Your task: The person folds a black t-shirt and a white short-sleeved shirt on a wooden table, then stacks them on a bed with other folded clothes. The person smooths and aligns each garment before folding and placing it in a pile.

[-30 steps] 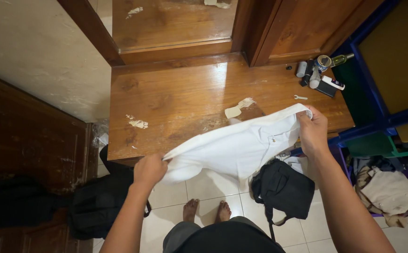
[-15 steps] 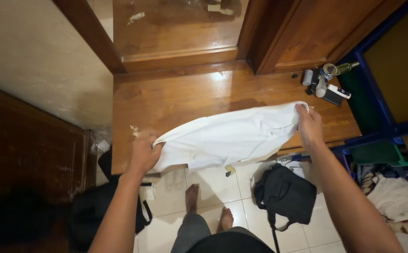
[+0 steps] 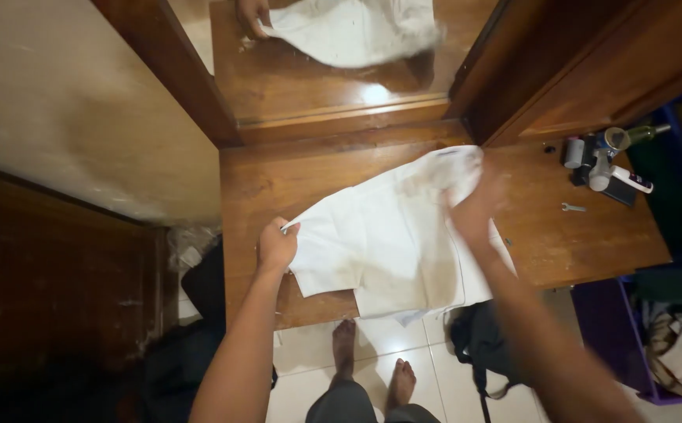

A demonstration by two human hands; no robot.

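A white garment [image 3: 392,239] lies spread over the wooden table [image 3: 302,176], its lower edge hanging past the front edge. My left hand [image 3: 276,245] pinches the garment's left corner. My right hand [image 3: 474,211] is motion-blurred and grips the cloth near its upper right part. A mirror [image 3: 333,47] behind the table shows a reflected hand and the white cloth.
Small bottles and a dark box [image 3: 603,160] stand at the table's back right, with a small metal wrench [image 3: 573,207] near them. A black bag [image 3: 482,345] lies on the tiled floor by my bare feet [image 3: 372,364]. A purple bin [image 3: 631,337] of clothes sits at right.
The garment went from held in the air in front of the table to laid on the tabletop. Both hands moved forward over the table, and the view shifted closer.
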